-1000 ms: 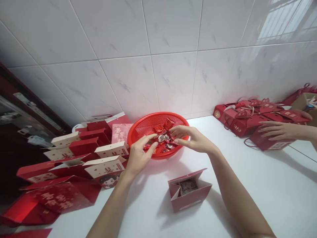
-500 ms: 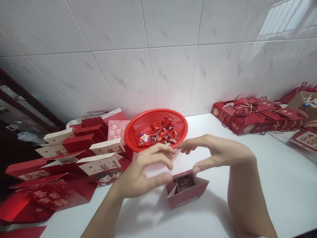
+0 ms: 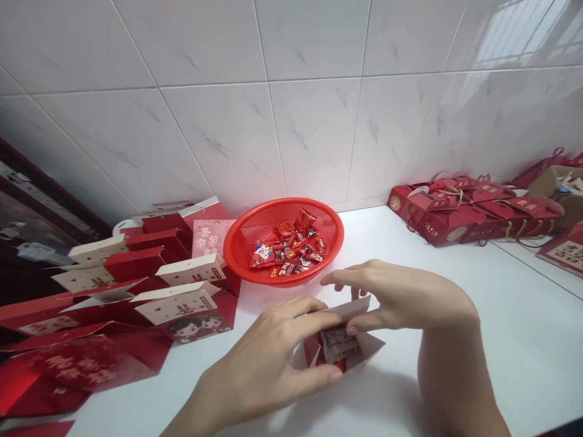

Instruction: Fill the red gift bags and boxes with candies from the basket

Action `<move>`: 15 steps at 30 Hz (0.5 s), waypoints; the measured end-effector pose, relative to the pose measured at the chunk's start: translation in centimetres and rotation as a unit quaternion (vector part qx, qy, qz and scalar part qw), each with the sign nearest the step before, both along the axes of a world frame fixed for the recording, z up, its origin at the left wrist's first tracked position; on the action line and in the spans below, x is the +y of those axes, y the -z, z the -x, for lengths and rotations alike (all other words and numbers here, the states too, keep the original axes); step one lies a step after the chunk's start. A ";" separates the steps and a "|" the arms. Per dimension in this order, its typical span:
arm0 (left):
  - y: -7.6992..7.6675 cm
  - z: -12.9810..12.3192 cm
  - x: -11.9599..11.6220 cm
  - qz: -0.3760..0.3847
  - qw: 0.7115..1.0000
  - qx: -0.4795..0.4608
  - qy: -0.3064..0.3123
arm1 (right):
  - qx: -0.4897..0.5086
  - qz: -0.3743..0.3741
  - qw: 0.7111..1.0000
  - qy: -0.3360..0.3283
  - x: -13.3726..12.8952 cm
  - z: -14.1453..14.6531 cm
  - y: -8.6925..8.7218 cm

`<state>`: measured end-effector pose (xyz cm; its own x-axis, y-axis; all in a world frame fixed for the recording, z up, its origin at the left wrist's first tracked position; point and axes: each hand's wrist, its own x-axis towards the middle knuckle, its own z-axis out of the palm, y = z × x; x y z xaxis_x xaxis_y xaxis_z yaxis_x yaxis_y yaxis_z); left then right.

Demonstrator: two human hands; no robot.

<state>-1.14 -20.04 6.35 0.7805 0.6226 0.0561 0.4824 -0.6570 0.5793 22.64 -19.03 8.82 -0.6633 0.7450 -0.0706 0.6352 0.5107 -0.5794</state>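
Note:
A small red box (image 3: 373, 347) with raised pale-lined flaps stands open on the white table, and a dark wrapped packet (image 3: 339, 345) shows inside it. My left hand (image 3: 277, 352) is around the box's left side, fingers behind and thumb in front. Over the right rear of the box is my right hand (image 3: 396, 294), thumb near the packet, the other fingers apart and curved. Behind the hands, a red plastic basket (image 3: 237, 258) holds several wrapped sweets (image 3: 296, 252).
Several red and cream boxes (image 3: 182, 309) with open tops crowd the left side of the white table (image 3: 492, 328). Closed red boxes (image 3: 464, 221) with handles line the back right. An open cardboard box (image 3: 546, 185) is at the far right, and a tiled wall (image 3: 314, 139) rises behind.
My left hand has moved right and down onto the box. My right hand has lowered slightly. The box's rear flap now stands up, and a person's fingers at the far right are gone.

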 end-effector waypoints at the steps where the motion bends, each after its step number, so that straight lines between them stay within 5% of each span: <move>1: -0.2 0.0 -0.3 0.012 1.000 0.007 -0.004 | -0.011 0.001 1.000 0.000 -0.1 0.2 -0.2; 15: -0.3 0.1 -2.1 0.006 0.998 0.052 -0.034 | -0.071 -0.020 0.997 0.033 -1.5 1.1 0.1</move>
